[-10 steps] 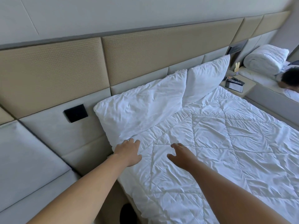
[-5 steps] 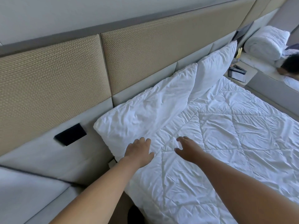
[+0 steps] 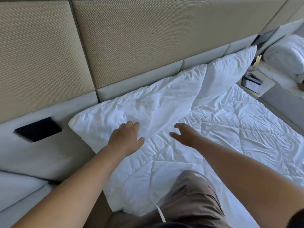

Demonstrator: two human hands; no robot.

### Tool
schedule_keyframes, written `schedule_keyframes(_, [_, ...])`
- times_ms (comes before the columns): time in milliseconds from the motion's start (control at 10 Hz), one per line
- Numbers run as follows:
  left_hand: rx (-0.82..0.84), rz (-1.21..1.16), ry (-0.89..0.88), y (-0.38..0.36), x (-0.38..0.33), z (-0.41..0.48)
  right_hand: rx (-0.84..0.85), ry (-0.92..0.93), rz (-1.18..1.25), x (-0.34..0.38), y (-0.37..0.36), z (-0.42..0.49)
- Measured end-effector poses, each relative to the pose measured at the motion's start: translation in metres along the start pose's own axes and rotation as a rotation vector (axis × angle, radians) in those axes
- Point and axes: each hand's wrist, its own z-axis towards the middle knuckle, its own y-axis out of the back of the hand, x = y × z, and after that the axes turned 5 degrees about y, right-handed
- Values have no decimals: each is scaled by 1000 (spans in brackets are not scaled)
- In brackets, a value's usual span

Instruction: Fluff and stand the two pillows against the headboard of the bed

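Here left hand [image 3: 126,137] rests spread on near pillow [image 3: 148,106], right hand [image 3: 184,134] spread just over quilt [image 3: 230,129], both pillows leaning on headboard [image 3: 131,38].

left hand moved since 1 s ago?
Yes. The left hand has advanced toward the headboard: it was on the quilt at the near pillow's lower edge; now its fingers rest on that pillow.

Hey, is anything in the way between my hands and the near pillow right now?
Nothing visible. The left hand already lies on the near pillow at its lower edge. The right hand hovers open over the quilt just beside that edge, with only bare quilt between them.
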Motion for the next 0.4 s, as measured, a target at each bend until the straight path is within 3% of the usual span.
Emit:
schedule_keyframes(200, [-271,21,74,-11,-43,58,-164,106,78,-97,7,87])
schedule_keyframes(300, [-503,51,26,-25,-60,97,-304,134,236,-146,2,127])
schedule_keyframes(400, [-595,133,5,-33,-87,138,-457,138,420,-188,-8,165])
